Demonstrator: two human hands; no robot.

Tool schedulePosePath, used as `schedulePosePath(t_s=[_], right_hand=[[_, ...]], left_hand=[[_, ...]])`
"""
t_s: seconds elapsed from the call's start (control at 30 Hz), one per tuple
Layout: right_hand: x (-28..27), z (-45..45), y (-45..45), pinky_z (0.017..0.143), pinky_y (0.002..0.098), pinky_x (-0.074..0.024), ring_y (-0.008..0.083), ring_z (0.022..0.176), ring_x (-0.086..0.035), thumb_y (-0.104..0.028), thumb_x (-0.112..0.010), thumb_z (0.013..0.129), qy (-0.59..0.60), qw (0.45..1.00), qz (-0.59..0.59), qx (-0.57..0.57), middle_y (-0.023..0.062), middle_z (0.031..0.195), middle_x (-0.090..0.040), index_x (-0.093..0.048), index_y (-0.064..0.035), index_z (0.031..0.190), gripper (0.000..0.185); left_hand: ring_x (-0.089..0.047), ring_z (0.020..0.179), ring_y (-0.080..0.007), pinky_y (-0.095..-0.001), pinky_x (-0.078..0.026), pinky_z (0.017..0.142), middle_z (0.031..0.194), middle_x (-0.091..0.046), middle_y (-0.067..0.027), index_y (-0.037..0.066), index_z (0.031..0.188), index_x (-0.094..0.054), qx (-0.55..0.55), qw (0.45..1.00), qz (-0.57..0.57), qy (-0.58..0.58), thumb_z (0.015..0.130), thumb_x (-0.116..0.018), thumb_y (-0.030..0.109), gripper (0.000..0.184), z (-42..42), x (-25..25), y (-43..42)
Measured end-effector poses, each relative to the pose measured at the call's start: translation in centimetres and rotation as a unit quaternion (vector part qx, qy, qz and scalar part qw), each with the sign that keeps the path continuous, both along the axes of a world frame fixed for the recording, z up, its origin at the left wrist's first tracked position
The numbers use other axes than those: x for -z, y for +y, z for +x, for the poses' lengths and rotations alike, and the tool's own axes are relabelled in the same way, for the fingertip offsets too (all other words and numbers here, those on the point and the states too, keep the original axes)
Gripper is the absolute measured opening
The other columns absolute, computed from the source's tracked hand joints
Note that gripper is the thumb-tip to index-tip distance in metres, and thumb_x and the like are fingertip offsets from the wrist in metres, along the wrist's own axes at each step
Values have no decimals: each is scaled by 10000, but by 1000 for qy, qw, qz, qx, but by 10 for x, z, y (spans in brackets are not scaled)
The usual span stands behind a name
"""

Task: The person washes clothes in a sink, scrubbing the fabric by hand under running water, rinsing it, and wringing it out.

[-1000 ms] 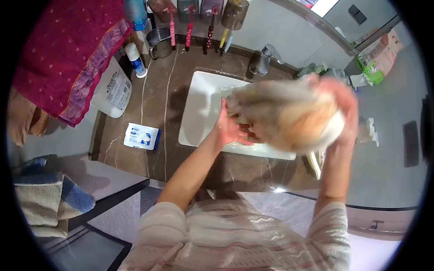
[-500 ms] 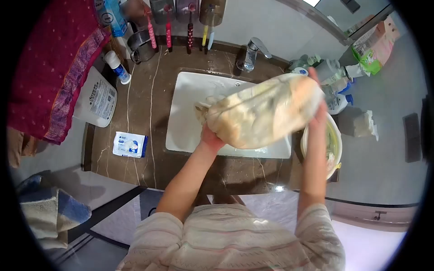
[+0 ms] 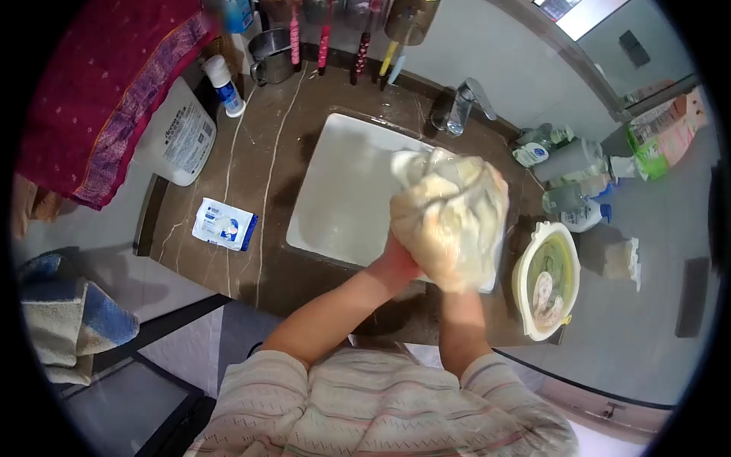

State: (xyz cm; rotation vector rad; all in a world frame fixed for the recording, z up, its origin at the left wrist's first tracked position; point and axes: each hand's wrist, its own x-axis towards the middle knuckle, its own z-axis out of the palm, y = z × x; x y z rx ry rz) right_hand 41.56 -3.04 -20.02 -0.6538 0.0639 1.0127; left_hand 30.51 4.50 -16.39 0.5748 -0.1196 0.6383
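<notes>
A wet, cream-coloured cloth (image 3: 449, 213) with pale orange and greyish patches is bunched into a lump above the right part of the white sink (image 3: 343, 183). My left hand (image 3: 397, 260) is closed on its lower left side, with most of the fingers covered by the fabric. My right forearm (image 3: 463, 324) reaches up to the bottom of the cloth. The right hand itself is hidden inside or behind the lump, so its fingers do not show. Behind the sink stands a chrome tap (image 3: 466, 107).
Right of the sink is a white-rimmed tub (image 3: 572, 266) with something greenish inside. Several bottles (image 3: 567, 198) line the back right. On the left are a wipes packet (image 3: 223, 225), a white jug (image 3: 179, 141), a toothpaste tube (image 3: 223, 87) and a metal mug (image 3: 270, 57). Toothbrushes (image 3: 325, 49) hang behind.
The cloth has gone from a long, stretched shape to a bunched lump. My right hand has moved inward and left from its far end and is now covered. The view has shifted.
</notes>
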Motion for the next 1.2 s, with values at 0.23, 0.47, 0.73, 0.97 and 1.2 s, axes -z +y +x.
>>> schedulePosePath(t_s=[0.23, 0.47, 0.73, 0.97, 1.2], right_hand=[[-31, 46, -12, 784, 367, -461, 279, 876, -572, -286, -522, 837, -129, 989, -65, -31, 140, 955, -604, -568, -22, 985, 306], [-13, 93, 22, 790, 365, -462, 296, 873, -573, -264, -510, 837, -281, 900, -246, -226, 149, 951, -606, -569, -14, 963, 286], [18, 112, 50, 777, 354, -476, 292, 849, -585, -231, -468, 840, -179, 893, -334, -244, 151, 940, -610, -571, -11, 954, 268], [-77, 53, 44, 809, 345, -483, 210, 894, -594, -183, -461, 875, -286, 900, -329, -25, 103, 983, -604, -566, -41, 1033, 237], [-102, 38, 44, 839, 334, -478, 205, 932, -583, -77, -410, 884, -333, 922, -125, 151, 105, 1017, -587, -519, -20, 1088, 238]], left_hand=[[-408, 1194, -192, -337, -354, 998, 1342, -373, -78, 60, 1375, -225, 198, 965, -78, 150, 851, -555, 360, 688, -14, -17, 20], [-428, 1186, -241, -315, -349, 969, 1271, -459, -138, 74, 1261, -400, 187, 841, 413, 295, 739, -678, 259, 620, -3, -19, 28], [-422, 1182, -273, -363, -305, 1025, 1216, -520, -79, 169, 1207, -503, 155, 673, 674, 263, 725, -649, 383, 547, 12, 33, 38], [-490, 1118, -275, -382, -392, 953, 1218, -512, -114, 72, 1255, -447, 235, 879, 337, 240, 746, -638, 356, 614, -17, 48, 83], [-321, 1267, -321, -625, -347, 897, 1380, -340, -108, 116, 1358, -318, 344, 900, -267, 23, 834, -433, 527, 676, -46, 64, 70]])
